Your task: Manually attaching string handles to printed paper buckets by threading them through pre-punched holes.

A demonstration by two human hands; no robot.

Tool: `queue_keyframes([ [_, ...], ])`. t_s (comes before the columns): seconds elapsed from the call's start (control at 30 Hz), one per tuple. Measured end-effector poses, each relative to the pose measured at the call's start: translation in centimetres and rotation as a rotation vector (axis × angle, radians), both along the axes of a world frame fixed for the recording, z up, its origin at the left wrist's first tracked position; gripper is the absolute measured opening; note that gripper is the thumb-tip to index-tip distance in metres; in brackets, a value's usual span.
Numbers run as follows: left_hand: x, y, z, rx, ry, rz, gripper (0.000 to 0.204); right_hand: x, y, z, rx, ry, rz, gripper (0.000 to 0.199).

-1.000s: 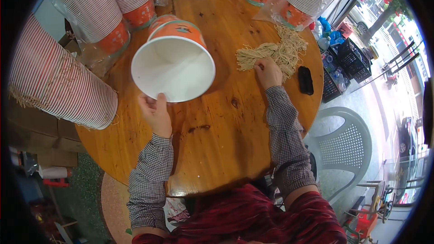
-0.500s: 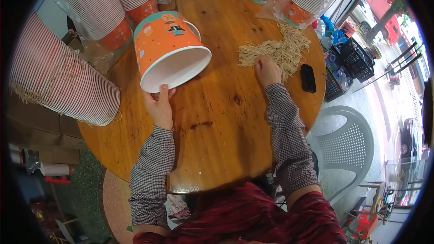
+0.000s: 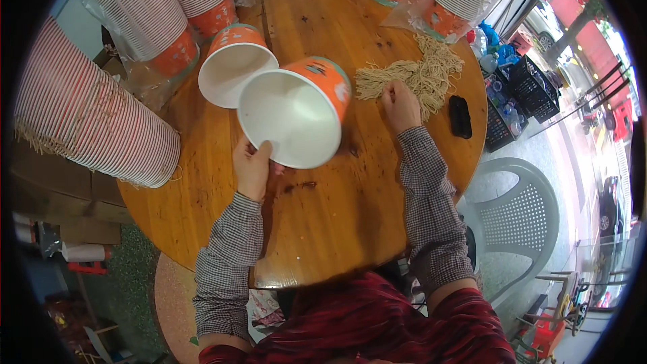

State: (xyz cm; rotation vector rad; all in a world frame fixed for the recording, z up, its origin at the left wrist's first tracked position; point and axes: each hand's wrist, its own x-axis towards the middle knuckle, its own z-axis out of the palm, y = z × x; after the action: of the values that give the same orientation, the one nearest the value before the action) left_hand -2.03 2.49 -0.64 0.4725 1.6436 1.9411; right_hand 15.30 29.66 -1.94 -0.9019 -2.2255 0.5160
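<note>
My left hand (image 3: 252, 172) grips the lower rim of an orange paper bucket (image 3: 290, 121), thumb over the edge. The bucket is tilted, its white inside facing me and its printed side toward the far right. Behind it to the left, a second orange paper bucket (image 3: 236, 74) lies tipped on the table with its mouth toward me. My right hand (image 3: 402, 104) is closed at the near left edge of a pile of tan strings (image 3: 424, 74); whatever its fingers pinch, if anything, is hidden.
Tall stacks of nested paper buckets (image 3: 101, 108) stand along the left, one draped with strings. More bagged stacks (image 3: 465, 0) are at the far right of the round wooden table (image 3: 337, 229). A black object (image 3: 459, 117) lies by the right edge, near a grey plastic chair (image 3: 515, 216).
My left hand has brought one bucket rightward and nearer, turning its mouth toward me. The other bucket now shows its open mouth on the left. My right hand has barely moved.
</note>
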Motion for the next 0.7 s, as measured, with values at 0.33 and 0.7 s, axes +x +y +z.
queue_keyframes([
  [0.33, -4.9, -1.2, -0.7, -0.021, 0.03, 0.193, 0.022, 1.2, 1.4, -0.1, -0.337, -0.021, 0.106, 0.011],
  [0.7, -3.4, 0.1, -2.3, -0.057, 0.485, 0.234, 0.049, 0.9, 1.3, -0.3, 0.057, -0.155, 0.123, 0.011],
])
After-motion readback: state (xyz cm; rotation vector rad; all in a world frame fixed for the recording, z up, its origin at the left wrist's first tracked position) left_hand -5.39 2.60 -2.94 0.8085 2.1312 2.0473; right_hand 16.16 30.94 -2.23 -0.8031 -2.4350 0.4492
